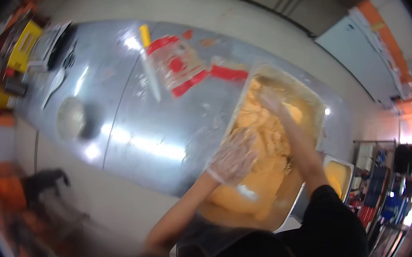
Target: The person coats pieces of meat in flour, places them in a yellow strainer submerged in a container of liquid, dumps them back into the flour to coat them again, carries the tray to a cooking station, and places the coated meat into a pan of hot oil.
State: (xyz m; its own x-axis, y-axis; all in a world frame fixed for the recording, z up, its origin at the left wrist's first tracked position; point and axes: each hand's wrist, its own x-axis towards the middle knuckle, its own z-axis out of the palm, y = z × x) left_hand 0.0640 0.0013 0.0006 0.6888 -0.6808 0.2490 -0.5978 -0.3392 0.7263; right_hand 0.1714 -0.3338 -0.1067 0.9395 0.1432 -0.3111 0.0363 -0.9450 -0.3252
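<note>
A large rectangular tub holds a lumpy orange-yellow mass, smoother toward the near end. My left hand, in a clear plastic glove, lies on the mass at the tub's left side, fingers apart. Farther in, my right hand reaches down to the mass near the far end; it is blurred and its fingers do not show clearly.
On the metal table are a knife with a yellow handle, a red and clear bag, a round bowl and a white spoon. A smaller tray stands at right. A person in orange is at lower left.
</note>
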